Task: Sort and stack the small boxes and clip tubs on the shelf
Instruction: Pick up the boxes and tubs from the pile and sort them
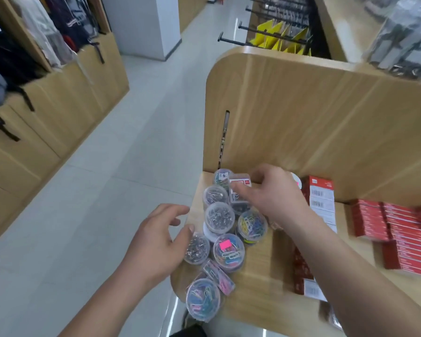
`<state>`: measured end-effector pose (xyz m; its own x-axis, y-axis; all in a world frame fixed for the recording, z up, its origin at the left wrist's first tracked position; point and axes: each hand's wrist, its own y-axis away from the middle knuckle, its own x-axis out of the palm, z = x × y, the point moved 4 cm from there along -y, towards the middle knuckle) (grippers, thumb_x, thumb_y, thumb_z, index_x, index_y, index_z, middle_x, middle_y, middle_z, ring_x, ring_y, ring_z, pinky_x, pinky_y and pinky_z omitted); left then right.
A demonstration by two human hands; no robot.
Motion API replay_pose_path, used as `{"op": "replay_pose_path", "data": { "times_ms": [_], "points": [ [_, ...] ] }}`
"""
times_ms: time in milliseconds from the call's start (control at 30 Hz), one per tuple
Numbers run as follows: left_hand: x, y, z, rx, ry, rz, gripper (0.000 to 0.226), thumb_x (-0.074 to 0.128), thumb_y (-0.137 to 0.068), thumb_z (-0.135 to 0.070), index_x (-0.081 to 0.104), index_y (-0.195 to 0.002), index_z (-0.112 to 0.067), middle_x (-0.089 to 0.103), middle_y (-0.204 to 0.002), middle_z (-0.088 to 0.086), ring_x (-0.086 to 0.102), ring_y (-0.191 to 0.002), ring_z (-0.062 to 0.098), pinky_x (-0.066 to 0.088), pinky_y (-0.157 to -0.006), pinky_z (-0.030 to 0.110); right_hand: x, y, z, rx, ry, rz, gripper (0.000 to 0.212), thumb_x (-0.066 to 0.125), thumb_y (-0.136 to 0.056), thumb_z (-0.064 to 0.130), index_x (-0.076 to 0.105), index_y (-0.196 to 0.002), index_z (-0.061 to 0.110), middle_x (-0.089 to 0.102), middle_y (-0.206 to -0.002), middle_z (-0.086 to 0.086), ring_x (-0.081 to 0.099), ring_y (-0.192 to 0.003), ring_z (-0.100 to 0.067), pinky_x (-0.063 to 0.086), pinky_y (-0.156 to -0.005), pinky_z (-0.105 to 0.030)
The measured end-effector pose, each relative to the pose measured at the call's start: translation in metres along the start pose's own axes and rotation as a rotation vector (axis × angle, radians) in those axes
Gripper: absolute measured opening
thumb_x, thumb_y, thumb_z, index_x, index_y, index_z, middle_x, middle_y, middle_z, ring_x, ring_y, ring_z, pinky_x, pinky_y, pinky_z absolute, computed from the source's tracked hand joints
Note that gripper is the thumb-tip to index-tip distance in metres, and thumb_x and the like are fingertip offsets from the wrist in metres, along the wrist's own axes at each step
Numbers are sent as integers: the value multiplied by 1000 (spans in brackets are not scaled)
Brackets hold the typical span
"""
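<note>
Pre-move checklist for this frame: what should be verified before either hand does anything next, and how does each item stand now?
1. Right hand has a grip on the small lidded box: cannot tell, motion blur.
2. Left hand is free: ok, holds nothing.
3. Nearest coloured-clip tub sits safely on the shelf: not ok, at the very front edge.
4. Silver-clip tub by the left thumb is upright: ok.
5. Red box stack beyond the right hand is standing: ok.

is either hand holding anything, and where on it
The right hand pinches the small red-labelled box by its top; blur hides the exact grip. The left hand holds nothing.
</note>
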<state>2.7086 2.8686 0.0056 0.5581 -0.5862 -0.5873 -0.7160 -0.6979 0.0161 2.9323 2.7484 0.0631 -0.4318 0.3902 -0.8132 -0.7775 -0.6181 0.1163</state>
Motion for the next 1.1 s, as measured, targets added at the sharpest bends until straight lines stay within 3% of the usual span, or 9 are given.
{"op": "replay_pose_path", "data": {
  "times_ms": [100,233,400,533,633,800,900,1100],
  "points": [
    [1,-4,0,23,34,32,30,72,-91,-26,64,-117,-39,55,-117,-31,60,-106,-3,51,-68,19,20,-20,7,68,68,40,47,78,-70,55,55,-94,22,63,-87,4,62,-80,-22,51,-63,-35],
    [2,-12,10,40,46,46,29,73,-91,-24,65,-115,-38,57,-117,-29,61,-106,-1,51,-66,20,10,-27,7,108,58,-42,41,78,-69,46,54,-95,23,64,-87,2,60,-78,-23,45,-62,-33],
    [9,-25,-6,113,53,136,33,78,-87,-33,65,-116,-39,59,-117,-26,59,-108,-3,48,-73,13,-26,-16,6,11,-26,-197,30,77,-74,35,57,-95,27,68,-89,8,66,-86,-25,55,-73,-40],
    [24,-36,-33,273,-44,327,45,81,-80,-40,57,-119,-43,55,-123,-28,53,-101,-13,42,-80,11,-1,-17,7,-11,-52,-76,31,79,-73,41,58,-91,28,67,-85,11,66,-80,-15,55,-67,-36],
    [26,-41,-39,315,-125,367,48,81,-80,-39,57,-121,-44,56,-120,-32,47,-101,-19,38,-81,9,23,-22,4,-35,-98,-32,31,79,-72,43,57,-88,28,68,-86,11,65,-80,-13,56,-69,-38],
    [8,-44,-38,190,13,236,45,83,-75,-42,56,-111,-49,65,-110,-26,62,-100,0,52,-79,23,38,-30,10,-127,-44,-57,26,79,-77,37,65,-97,31,70,-92,12,67,-87,-19,56,-73,-38],
    [-4,-53,-41,114,112,165,43,88,-74,-32,59,-104,-43,66,-106,-32,62,-98,-3,54,-74,22,40,-33,6,-123,-73,-43,21,82,-81,34,75,-99,27,67,-88,11,65,-87,-15,51,-75,-31],
    [-1,-76,-46,81,244,128,41,90,-74,-29,62,-104,-33,69,-101,-23,65,-95,2,59,-74,28,36,-28,0,-157,-122,-77,17,73,-88,40,76,-97,26,71,-93,8,65,-87,-11,55,-79,-35]
  ]
}}
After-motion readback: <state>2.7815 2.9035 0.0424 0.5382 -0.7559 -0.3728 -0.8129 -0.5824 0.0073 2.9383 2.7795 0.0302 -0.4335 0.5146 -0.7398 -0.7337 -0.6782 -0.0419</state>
